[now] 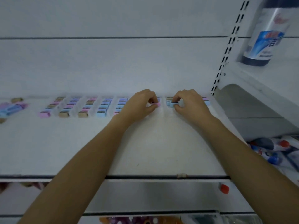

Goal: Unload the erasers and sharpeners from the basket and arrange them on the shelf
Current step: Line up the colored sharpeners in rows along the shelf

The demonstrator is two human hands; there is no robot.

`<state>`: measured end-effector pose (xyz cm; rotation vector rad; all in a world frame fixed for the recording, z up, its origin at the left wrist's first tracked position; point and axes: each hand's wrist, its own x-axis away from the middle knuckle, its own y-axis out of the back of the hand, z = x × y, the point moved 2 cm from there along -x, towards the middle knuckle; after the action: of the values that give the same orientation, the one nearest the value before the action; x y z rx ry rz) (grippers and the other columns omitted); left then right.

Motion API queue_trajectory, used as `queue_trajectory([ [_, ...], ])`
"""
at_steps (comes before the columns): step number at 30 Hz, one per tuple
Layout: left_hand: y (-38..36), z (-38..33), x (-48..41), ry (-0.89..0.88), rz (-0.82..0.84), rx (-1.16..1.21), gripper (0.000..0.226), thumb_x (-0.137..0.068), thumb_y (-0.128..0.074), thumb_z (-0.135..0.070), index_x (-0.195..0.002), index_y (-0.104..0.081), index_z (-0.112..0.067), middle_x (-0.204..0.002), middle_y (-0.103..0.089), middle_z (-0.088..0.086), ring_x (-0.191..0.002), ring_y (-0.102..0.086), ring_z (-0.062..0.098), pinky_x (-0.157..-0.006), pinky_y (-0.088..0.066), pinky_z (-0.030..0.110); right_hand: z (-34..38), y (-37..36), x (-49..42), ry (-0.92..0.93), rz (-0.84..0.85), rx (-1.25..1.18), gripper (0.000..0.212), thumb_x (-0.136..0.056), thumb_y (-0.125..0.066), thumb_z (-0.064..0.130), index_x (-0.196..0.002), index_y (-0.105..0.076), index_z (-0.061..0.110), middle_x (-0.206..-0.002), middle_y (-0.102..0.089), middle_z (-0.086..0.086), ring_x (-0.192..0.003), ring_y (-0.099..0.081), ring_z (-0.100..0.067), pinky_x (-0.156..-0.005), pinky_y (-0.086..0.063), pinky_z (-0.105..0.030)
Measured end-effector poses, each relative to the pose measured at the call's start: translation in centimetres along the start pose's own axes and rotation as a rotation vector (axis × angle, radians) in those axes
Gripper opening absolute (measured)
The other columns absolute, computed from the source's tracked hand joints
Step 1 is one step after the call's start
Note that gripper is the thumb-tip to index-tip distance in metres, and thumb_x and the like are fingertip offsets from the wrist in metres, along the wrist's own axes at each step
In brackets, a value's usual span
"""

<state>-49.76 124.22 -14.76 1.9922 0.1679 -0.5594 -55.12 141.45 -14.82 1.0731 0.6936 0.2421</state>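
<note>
Head view: a pink eraser (157, 104) is being pinched betw. thumb & curled fingers of the left hand (140, 102), toward the back of the shelf (153, 143). A blue eraser (170, 104) is being clamped likewise by the right hand (191, 102), just beside it. Both are being held w/ long axis approx. left-right, like the eraser columns (84, 105) running toward the wall. Each piece is lying inboard at its own hand's fingertips. Basket not being shown.

Rows of erasers (84, 107) on the shelf (153, 143)
Pink, blue and tan blocks lie in neat columns at 11 o'clock; loose pile (11, 107) at 9.
</note>
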Motion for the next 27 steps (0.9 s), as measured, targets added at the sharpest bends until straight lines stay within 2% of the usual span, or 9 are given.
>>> queue_trajectory([
  [4, 0.24, -0.23, 0.12, 0.032, 0.051, -0.022, 0.009, -0.086, -0.061, -0.010, -0.088, -0.066, -0.003, -0.090, -0.061, 0.009, -0.085, -0.056, 0.021, -0.068, -0.031, 0.016, 0.17, -0.32, 0.16, -0.004, 0.039, 0.029, 0.016, -0.086, -0.054, 0.012, -0.095, -0.067, 0.013, -0.103, -0.064, -0.004, -0.104, -0.047, -0.023, -0.083, -0.034, -0.029],
  [9, 0.05, 0.03, 0.12, 0.009, 0.124, -0.130, 0.022, -0.093, -0.053, -0.024, -0.099, -0.068, -0.009, -0.105, -0.061, 0.005, -0.099, -0.052, 0.020, -0.085, -0.036, 0.027, 0.02, -0.17, 0.10, 0.016, 0.040, 0.050, 0.020, -0.087, -0.053, 0.012, -0.099, -0.069, 0.013, -0.110, -0.061, -0.004, -0.104, -0.047, -0.024, -0.083, -0.033, -0.028],
  [15, 0.43, 0.11, 0.35, -0.010, 0.135, -0.205, 0.028, -0.096, -0.045, -0.029, -0.111, -0.067, -0.018, -0.108, -0.060, 0.002, -0.102, -0.048, 0.019, -0.083, -0.035, 0.028, 0.30, -0.12, 0.22, 0.017, 0.047, 0.068, 0.022, -0.088, -0.051, 0.014, -0.101, -0.068, 0.014, -0.106, -0.064, -0.003, -0.103, -0.048, -0.024, -0.085, -0.035, -0.031],
  [19, 0.48, 0.06, 0.29, -0.001, 0.178, -0.220, 0.030, -0.096, -0.044, -0.031, -0.112, -0.066, -0.018, -0.112, -0.060, 0.002, -0.106, -0.046, 0.020, -0.088, -0.038, 0.033, 0.33, -0.19, 0.40, 0.020, 0.047, 0.050, 0.023, -0.089, -0.051, 0.015, -0.103, -0.068, 0.015, -0.107, -0.065, -0.002, -0.103, -0.048, -0.023, -0.087, -0.038, -0.032],
  [27, 0.59, 0.22, 0.26, -0.012, 0.180, -0.210, 0.029, -0.096, -0.045, -0.031, -0.112, -0.066, -0.019, -0.113, -0.060, 0.001, -0.107, -0.047, 0.019, -0.089, -0.039, 0.034, 0.44, -0.08, 0.45, -0.004, 0.059, 0.024, 0.025, -0.088, -0.049, 0.012, -0.105, -0.067, 0.014, -0.109, -0.063, -0.002, -0.104, -0.048, -0.023, -0.087, -0.037, -0.030],
])
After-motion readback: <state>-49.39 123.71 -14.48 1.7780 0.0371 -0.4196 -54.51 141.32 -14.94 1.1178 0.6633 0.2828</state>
